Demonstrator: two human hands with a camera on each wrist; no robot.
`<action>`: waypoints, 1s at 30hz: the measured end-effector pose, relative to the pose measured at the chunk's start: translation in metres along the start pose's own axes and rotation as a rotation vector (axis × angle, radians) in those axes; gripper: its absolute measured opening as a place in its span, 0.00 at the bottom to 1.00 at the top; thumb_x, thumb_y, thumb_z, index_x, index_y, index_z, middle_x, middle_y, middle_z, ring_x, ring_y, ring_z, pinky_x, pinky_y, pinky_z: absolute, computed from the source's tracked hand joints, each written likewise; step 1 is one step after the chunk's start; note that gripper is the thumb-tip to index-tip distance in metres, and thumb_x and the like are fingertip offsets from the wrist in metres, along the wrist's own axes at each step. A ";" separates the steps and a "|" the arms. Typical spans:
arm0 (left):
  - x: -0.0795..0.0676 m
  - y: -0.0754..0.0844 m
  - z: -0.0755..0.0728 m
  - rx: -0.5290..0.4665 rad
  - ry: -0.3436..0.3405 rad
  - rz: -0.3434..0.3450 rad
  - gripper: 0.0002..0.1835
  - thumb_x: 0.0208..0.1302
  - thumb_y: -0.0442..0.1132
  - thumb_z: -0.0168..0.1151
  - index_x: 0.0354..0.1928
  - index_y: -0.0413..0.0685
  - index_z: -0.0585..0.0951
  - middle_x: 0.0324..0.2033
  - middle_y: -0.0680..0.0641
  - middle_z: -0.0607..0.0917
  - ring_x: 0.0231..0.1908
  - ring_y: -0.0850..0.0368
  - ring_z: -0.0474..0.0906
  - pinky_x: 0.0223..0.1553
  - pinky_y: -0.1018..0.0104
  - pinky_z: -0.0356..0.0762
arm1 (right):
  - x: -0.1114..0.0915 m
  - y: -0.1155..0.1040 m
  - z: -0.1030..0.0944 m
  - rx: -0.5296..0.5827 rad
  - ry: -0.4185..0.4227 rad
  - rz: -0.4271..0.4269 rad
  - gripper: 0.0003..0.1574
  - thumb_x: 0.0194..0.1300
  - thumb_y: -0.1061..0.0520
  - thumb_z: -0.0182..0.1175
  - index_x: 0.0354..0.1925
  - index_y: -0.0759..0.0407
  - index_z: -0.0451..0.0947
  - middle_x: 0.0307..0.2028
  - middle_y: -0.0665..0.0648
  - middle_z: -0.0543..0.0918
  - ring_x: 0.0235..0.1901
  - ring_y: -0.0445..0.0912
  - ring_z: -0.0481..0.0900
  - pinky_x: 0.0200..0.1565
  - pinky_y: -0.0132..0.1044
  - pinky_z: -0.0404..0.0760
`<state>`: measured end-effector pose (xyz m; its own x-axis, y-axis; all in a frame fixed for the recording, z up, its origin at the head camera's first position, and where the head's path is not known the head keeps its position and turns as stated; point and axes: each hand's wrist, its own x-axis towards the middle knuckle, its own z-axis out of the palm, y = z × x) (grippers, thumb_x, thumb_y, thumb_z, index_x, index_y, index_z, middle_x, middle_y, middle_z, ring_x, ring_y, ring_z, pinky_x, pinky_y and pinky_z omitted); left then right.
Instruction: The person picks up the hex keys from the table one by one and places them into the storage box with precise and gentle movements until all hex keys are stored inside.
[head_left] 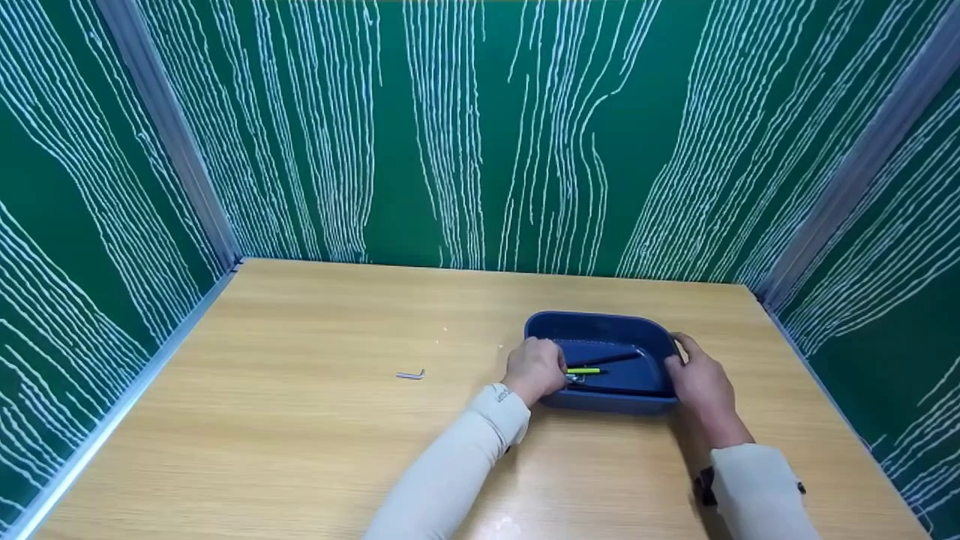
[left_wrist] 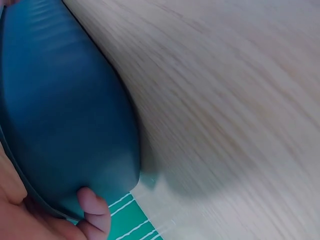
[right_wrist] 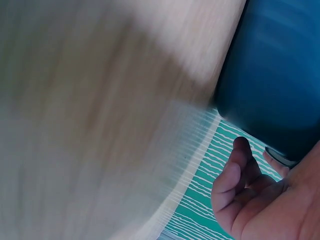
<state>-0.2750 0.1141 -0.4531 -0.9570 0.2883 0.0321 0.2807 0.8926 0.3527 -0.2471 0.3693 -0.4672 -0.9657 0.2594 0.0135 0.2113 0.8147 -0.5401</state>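
Observation:
A dark blue plastic bin (head_left: 609, 405) rests on the table towards the right. My left hand (head_left: 535, 369) grips its left end at the rim, and the little finger (left_wrist: 95, 210) shows against the outer wall in the left wrist view. At the opposite end my right hand (head_left: 703, 386) holds the rim, thumb inside and fingers outside. Inside the bin lie a lime-green stick (head_left: 583, 370), a thin black rod (head_left: 615, 358) and a small shiny metal piece (head_left: 576, 379); the left hand partly hides these. A hex key (head_left: 410, 376) lies on the table, left of the bin.
The wooden table (head_left: 300, 435) is enclosed by green walls (head_left: 397, 150) with wavy white lines. Grey posts (head_left: 169, 135) stand at the back corners. Tiny white specks (head_left: 445, 329) dot the tabletop behind the hex key.

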 end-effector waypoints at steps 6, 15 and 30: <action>0.000 0.001 0.001 0.017 0.013 -0.013 0.06 0.39 0.48 0.65 0.13 0.64 0.77 0.20 0.60 0.73 0.29 0.63 0.68 0.24 0.68 0.66 | 0.000 -0.001 0.000 0.000 -0.001 0.011 0.30 0.65 0.47 0.36 0.65 0.49 0.51 0.59 0.70 0.61 0.54 0.65 0.63 0.49 0.61 0.62; 0.001 0.002 0.003 0.031 0.025 -0.011 0.09 0.41 0.46 0.63 0.10 0.61 0.75 0.19 0.58 0.73 0.28 0.62 0.68 0.22 0.67 0.66 | 0.000 -0.001 0.000 0.012 -0.014 0.020 0.31 0.65 0.47 0.36 0.65 0.49 0.49 0.61 0.69 0.59 0.57 0.65 0.60 0.52 0.62 0.59; 0.000 0.003 0.004 0.056 0.053 -0.026 0.10 0.45 0.45 0.59 0.10 0.61 0.76 0.22 0.56 0.76 0.29 0.61 0.72 0.25 0.65 0.70 | 0.001 -0.001 0.000 -0.012 -0.003 0.004 0.31 0.65 0.46 0.36 0.65 0.49 0.50 0.58 0.71 0.62 0.53 0.65 0.64 0.49 0.61 0.63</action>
<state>-0.2737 0.1184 -0.4557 -0.9661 0.2473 0.0736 0.2580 0.9180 0.3012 -0.2477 0.3690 -0.4669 -0.9652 0.2613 0.0089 0.2170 0.8196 -0.5302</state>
